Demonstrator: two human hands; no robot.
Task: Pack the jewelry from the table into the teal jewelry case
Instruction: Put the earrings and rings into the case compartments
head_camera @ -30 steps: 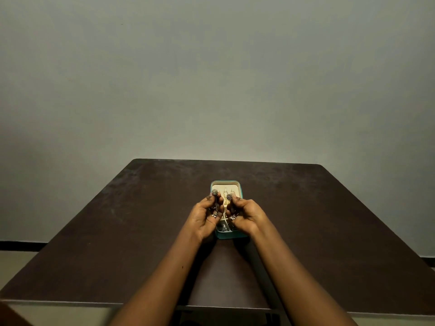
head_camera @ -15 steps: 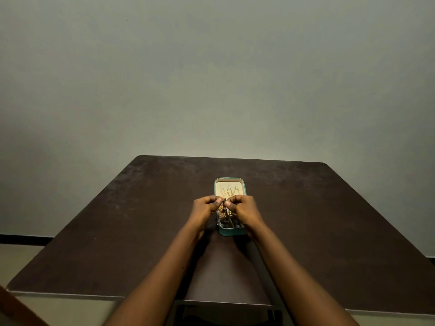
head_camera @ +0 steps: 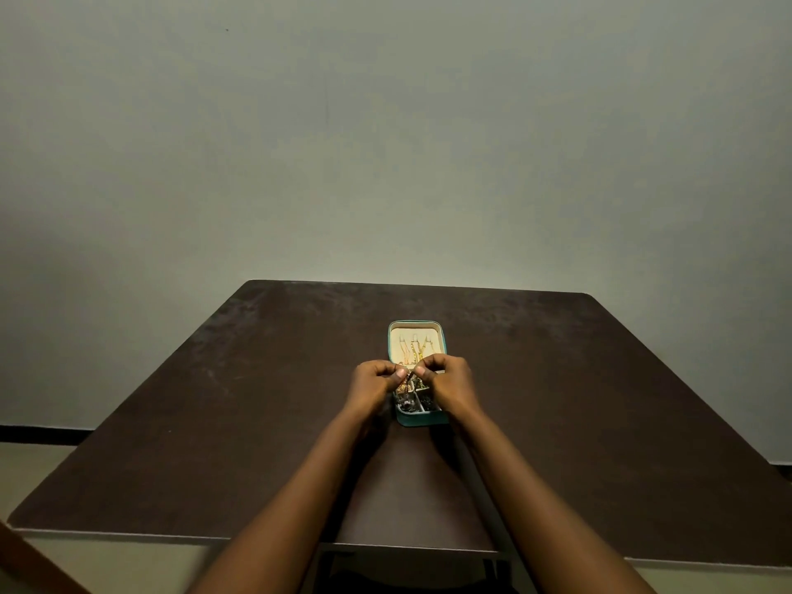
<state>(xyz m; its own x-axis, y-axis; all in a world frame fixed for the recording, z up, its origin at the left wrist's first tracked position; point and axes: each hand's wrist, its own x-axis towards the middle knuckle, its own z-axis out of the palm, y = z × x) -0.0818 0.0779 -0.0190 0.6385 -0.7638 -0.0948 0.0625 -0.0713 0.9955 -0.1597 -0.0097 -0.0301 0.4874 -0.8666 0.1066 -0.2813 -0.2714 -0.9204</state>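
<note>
The teal jewelry case (head_camera: 422, 418) lies open in the middle of the dark table (head_camera: 214, 422). Its cream lid (head_camera: 415, 331) holds thin gold chains, and its near compartments hold small dark and silver pieces. My left hand (head_camera: 373, 382) and my right hand (head_camera: 445, 379) hover over the case's middle, fingers curled, fingertips almost meeting. Between them they pinch a small piece of jewelry (head_camera: 411, 376), mostly hidden by the fingers. Other gold and silver pieces sit in the case just under the hands.
A plain grey wall (head_camera: 385, 143) rises behind the table's far edge. A wooden edge (head_camera: 25, 559) shows at the bottom left corner. A dark frame (head_camera: 428, 568) shows under the table's near edge.
Both hands turned over from palms-up, where they showed dangling silver earrings, to knuckles-up, and came down together over the case's middle. The view also shifted slightly.
</note>
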